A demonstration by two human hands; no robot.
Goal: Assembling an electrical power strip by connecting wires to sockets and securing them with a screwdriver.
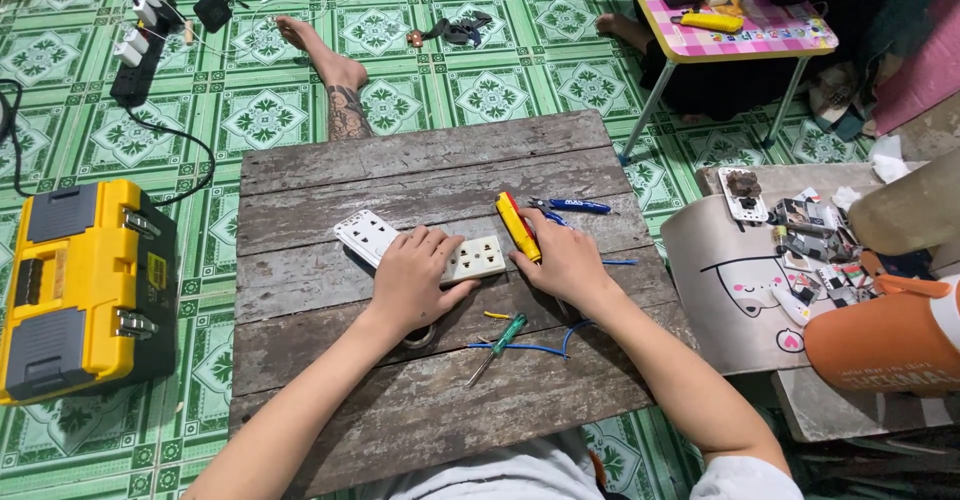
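On a low table of weathered grey boards [420, 160] my left hand [415, 278] lies flat, fingertips on a beige socket plate [480, 258]. A white socket plate [364, 234] sits just left of that hand. My right hand [565, 258] grips a yellow tool with a red tip [517, 224], held over the boards beside the beige plate. Blue-handled pliers [572, 205] lie just beyond the right hand. A green-handled screwdriver [500, 343] and loose blue wires [545, 345] lie near my wrists. A roll of dark tape [422, 338] peeks out under my left wrist.
A yellow and black toolbox [85, 285] stands on the green patterned floor at left. A power strip with plugs [140, 45] lies far left. A bare tattooed leg [335, 80] stretches beyond the table. At right are a pink folding table [740, 35] and a board with small parts [800, 250].
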